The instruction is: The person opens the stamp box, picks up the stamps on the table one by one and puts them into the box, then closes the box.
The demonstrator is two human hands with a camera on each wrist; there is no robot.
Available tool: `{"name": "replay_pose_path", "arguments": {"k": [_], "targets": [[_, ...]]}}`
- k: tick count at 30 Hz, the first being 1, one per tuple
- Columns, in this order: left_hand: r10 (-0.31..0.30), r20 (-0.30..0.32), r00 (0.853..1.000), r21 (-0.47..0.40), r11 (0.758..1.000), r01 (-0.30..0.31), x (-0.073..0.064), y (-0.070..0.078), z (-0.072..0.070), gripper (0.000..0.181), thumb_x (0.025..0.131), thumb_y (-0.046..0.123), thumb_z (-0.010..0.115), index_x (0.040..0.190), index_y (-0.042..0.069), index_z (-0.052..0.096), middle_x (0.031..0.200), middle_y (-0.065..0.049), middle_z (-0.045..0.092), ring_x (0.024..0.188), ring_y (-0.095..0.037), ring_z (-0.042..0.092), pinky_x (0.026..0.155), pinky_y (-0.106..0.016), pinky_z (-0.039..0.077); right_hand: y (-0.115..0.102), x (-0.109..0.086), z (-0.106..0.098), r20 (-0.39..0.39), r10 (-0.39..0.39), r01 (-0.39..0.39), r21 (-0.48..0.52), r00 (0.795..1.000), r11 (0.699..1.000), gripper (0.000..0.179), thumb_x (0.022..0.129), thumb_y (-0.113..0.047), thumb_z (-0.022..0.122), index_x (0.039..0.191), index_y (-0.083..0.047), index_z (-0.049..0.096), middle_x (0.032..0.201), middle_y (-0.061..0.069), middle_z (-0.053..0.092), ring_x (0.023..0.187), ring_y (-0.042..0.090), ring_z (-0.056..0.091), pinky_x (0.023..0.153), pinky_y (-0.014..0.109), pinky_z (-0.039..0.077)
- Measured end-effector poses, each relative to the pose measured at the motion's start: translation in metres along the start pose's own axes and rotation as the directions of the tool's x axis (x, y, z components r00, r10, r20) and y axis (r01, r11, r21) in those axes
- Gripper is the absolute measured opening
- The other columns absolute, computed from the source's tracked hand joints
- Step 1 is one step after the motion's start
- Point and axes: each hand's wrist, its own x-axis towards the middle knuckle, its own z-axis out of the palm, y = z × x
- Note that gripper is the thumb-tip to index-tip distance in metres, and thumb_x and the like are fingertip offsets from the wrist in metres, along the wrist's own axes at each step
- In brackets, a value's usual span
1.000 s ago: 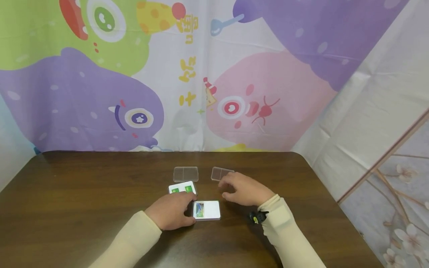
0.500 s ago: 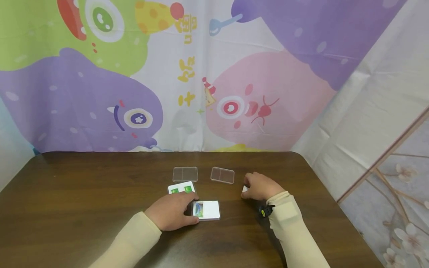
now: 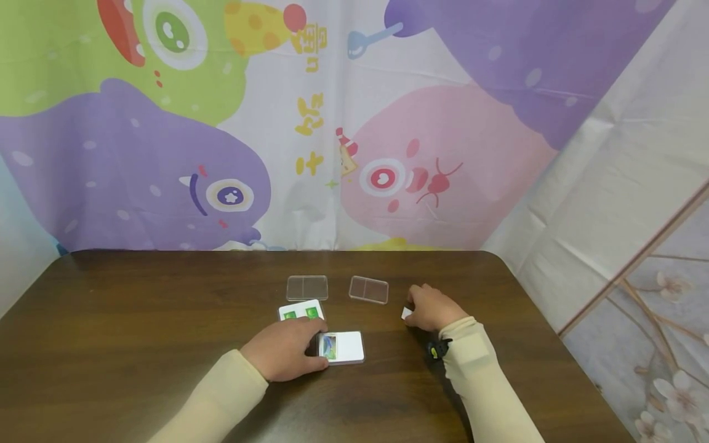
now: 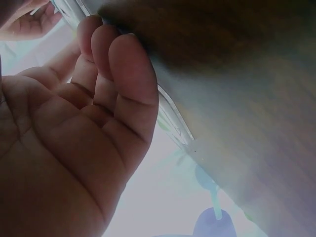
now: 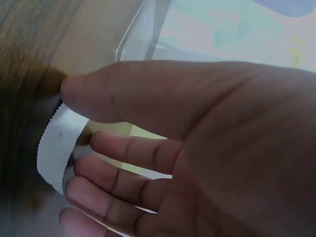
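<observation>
My left hand point(image 3: 285, 349) spans the left end of a clear plastic case point(image 3: 350, 346), index finger at its far corner and thumb at its near corner. A white card inside shows a small landscape picture point(image 3: 329, 346) at its left. Under the left fingertips lies part of another white card point(image 3: 299, 309) with two green pictures. To the right, my right hand point(image 3: 434, 307) pinches at a small white stamp point(image 3: 407, 313), whose toothed edges show in the right wrist view. There the thumb point(image 5: 91, 96) overlaps one end of the stamp, and the fingertips run along its side.
Two transparent lids point(image 3: 307, 287) point(image 3: 368, 290) lie flat behind the cards, side by side. The dark wooden table point(image 3: 138, 344) reaches back to a cartoon-printed curtain point(image 3: 310, 203). A flowered panel point(image 3: 664, 344) stands along the right side.
My right hand has moved right, from over the right lid to the stamp, uncovering that lid; over the last half second it barely moves. My left hand keeps its place at the case.
</observation>
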Motion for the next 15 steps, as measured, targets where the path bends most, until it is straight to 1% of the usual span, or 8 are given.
{"name": "replay_pose_path", "arguments": {"k": [3, 7, 13, 15], "targets": [[-0.005, 0.000, 1.000, 0.001, 1.000, 0.005, 0.0005, 0.0000, 0.0000, 0.048, 0.085, 0.037, 0.084, 0.121, 0.011, 0.065, 0.106, -0.002, 0.068, 0.091, -0.018, 0.063, 0.085, -0.046, 0.053, -0.0004, 0.0006, 0.0005, 0.004, -0.002, 0.002, 0.028, 1.000, 1.000, 0.028, 0.089, -0.017, 0.079, 0.107, -0.003, 0.063, 0.101, 0.008, 0.064, 0.089, 0.023, 0.058, 0.084, 0.043, 0.051], [-0.008, -0.001, 1.000, 0.003, 1.000, 0.008, 0.0009, 0.0000, 0.0003, 0.047, 0.085, 0.037, 0.084, 0.119, 0.011, 0.065, 0.105, -0.002, 0.068, 0.090, -0.018, 0.062, 0.085, -0.046, 0.053, -0.0015, 0.0001, 0.0006, 0.011, -0.006, 0.005, 0.048, 1.000, 0.999, 0.019, 0.089, -0.013, 0.077, 0.096, -0.006, 0.061, 0.091, 0.004, 0.062, 0.081, 0.020, 0.055, 0.077, 0.038, 0.048], [-0.016, 0.005, 1.000, 0.002, 1.000, 0.016, 0.0012, 0.0001, 0.0014, 0.046, 0.085, 0.035, 0.083, 0.119, 0.010, 0.065, 0.105, -0.002, 0.069, 0.091, -0.018, 0.063, 0.086, -0.046, 0.053, -0.0039, -0.0018, 0.0004, 0.000, -0.043, 0.043, 0.042, 0.999, 0.998, 0.011, 0.087, -0.008, 0.073, 0.084, -0.007, 0.062, 0.081, 0.002, 0.059, 0.072, 0.019, 0.053, 0.067, 0.034, 0.044], [-0.016, 0.005, 1.000, 0.006, 1.000, 0.016, 0.0012, 0.0001, 0.0020, 0.046, 0.085, 0.036, 0.083, 0.119, 0.010, 0.065, 0.106, -0.002, 0.069, 0.092, -0.018, 0.063, 0.086, -0.046, 0.053, -0.0044, -0.0020, 0.0008, -0.003, -0.044, 0.044, 0.047, 0.999, 0.998, 0.013, 0.087, -0.008, 0.073, 0.084, -0.008, 0.061, 0.080, 0.002, 0.058, 0.072, 0.019, 0.053, 0.067, 0.033, 0.043]]}}
